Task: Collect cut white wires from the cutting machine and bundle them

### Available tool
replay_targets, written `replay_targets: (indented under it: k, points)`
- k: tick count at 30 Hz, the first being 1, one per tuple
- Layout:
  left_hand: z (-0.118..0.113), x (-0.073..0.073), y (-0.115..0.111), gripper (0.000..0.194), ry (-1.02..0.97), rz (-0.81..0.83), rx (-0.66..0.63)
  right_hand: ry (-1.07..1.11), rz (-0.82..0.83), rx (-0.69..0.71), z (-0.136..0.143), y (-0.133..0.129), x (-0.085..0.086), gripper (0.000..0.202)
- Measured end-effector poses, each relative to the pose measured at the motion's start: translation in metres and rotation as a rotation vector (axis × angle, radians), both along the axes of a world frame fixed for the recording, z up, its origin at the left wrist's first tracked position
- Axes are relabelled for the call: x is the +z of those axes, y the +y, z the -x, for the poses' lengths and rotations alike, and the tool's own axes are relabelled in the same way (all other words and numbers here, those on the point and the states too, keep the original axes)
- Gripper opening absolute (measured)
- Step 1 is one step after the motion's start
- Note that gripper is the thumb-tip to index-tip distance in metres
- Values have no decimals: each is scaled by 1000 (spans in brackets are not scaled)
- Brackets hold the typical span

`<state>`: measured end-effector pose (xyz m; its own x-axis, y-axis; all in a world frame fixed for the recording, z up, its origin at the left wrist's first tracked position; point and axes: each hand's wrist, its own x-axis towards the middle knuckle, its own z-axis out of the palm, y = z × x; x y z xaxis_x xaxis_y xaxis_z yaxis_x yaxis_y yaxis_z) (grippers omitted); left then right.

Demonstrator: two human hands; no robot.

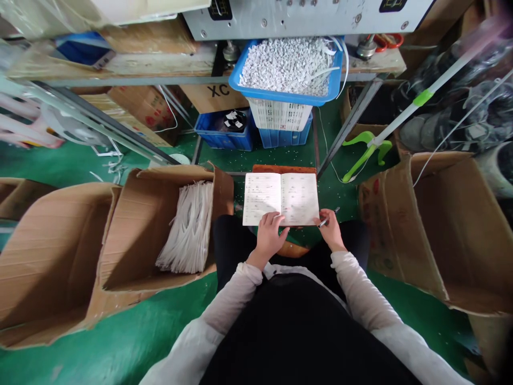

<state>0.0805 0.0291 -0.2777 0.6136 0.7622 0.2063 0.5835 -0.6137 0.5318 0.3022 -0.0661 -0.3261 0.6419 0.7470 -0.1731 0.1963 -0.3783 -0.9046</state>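
An open notebook (262,195) with writing on both pages lies in front of my knees, partly over a reddish-brown board (284,168). My left hand (271,234) rests on the lower edge of the left page near the fold, its fingers apart and holding nothing. At the lower right corner of the notebook is my right hand (331,230), with its fingers closed round a pen (323,222). The pen points down and left.
Cardboard boxes stand on both sides; the inner left one (136,224) holds white strips (188,230). Ahead, a blue tray (236,80) of small white pieces sits at the bench edge (160,67). A green-footed stand (372,144) is on the right.
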Motion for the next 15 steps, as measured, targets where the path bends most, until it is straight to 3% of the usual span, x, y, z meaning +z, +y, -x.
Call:
replay_targets:
  k: [5,15]
  points:
    - [-7,0,6,48,37,37,28,3,1,-6,1,5,4,47]
    - [-10,-4,7,55,52,34,53,17,9,-18,1,6,4,48]
